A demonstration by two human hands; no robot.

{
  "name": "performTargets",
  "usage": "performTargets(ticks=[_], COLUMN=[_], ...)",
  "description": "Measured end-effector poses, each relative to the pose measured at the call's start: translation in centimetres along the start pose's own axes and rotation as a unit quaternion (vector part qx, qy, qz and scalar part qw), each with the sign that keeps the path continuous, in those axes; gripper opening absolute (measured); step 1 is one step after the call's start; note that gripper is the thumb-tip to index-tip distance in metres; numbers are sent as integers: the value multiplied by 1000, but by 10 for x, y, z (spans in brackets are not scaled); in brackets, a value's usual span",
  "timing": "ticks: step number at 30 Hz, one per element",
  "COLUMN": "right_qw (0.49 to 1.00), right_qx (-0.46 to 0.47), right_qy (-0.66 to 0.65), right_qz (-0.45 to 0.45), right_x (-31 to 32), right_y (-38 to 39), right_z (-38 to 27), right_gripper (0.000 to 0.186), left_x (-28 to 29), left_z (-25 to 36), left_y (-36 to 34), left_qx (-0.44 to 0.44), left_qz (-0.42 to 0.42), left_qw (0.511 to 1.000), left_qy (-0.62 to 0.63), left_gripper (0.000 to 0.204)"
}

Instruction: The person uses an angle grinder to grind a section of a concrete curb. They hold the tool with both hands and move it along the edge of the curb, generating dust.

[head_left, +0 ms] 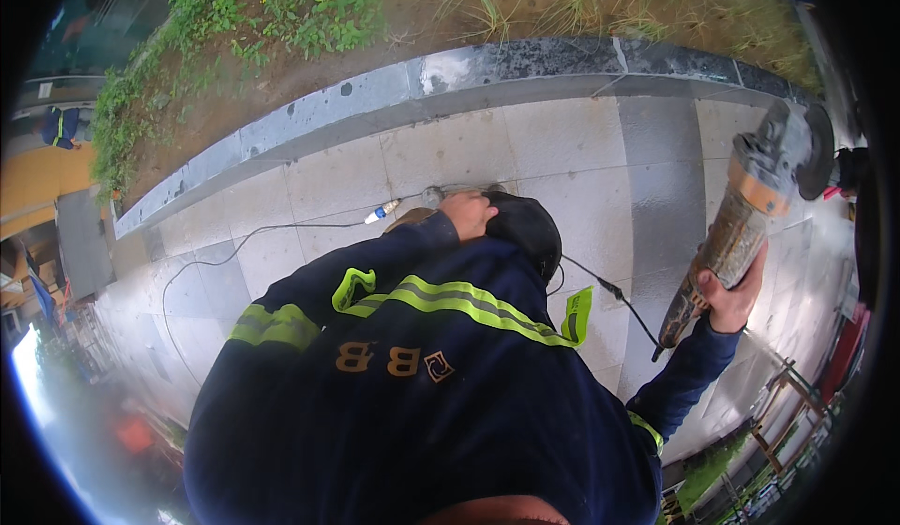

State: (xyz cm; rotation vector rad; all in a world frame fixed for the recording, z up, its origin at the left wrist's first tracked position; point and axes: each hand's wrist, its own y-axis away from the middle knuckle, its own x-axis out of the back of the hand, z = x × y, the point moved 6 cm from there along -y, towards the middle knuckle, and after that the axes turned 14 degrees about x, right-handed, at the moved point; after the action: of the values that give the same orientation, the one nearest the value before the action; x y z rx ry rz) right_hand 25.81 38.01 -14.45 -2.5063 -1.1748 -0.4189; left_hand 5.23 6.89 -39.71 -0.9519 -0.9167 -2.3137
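Grinder (729, 236): an angle grinder with a worn, dirty body and an orange collar, at the person's right, slanting over the paving with its dark disc (817, 152) uppermost.
Right hand (735, 296): wrapped around the lower part of the body, fingers on the far side and thumb across the near side.
Left hand (470, 215): well apart from the grinder, fingers curled beside a rounded black form (525, 230); whether they grip anything, I cannot tell from this angle.
Tool cord: leaves the grinder's lower end, runs through a dark in-line joint (615, 292) and passes out of sight behind the black form.
Plug: a blue-and-white connector (382, 212), just left of the left hand, its thin grey cord curving away across the tiles.
Jacket (422, 412): dark blue with yellow-green reflective bands, filling the lower middle and hiding the paving beneath.
Paving (572, 150): pale slabs with darker grey ones among them.
Kerb (375, 98): grey stone, bordering a bed of soil and green plants (319, 5).
Far left: another person (62, 127) in dark blue, small and indistinct.
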Motion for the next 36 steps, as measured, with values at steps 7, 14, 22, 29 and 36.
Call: performTargets(ticks=[7,14,22,29,36], right_qw=[999,979,964,929,882], right_qx=[22,96,260,295,283], right_qy=[33,177,50,-194,-281], right_qz=[33,30,-1,-114,-252], right_x=[10,14,-112,-275,-410], right_y=[12,0,-122,-132,-91], right_z=[-17,-41,-87,-133,-140], right_gripper=[105,108,91,97,113], left_x=[-21,-35,-116,10,205], left_z=[23,80,103,27,-114], left_y=[-20,1,71,26,31], left_qx=[-204,-382,-462,-317,-151], left_qz=[-44,-114,-322,-252,36], left_qw=[976,917,812,905,762], left_qy=[-68,-36,-152,125,629], left_gripper=[25,15,22,37,85])
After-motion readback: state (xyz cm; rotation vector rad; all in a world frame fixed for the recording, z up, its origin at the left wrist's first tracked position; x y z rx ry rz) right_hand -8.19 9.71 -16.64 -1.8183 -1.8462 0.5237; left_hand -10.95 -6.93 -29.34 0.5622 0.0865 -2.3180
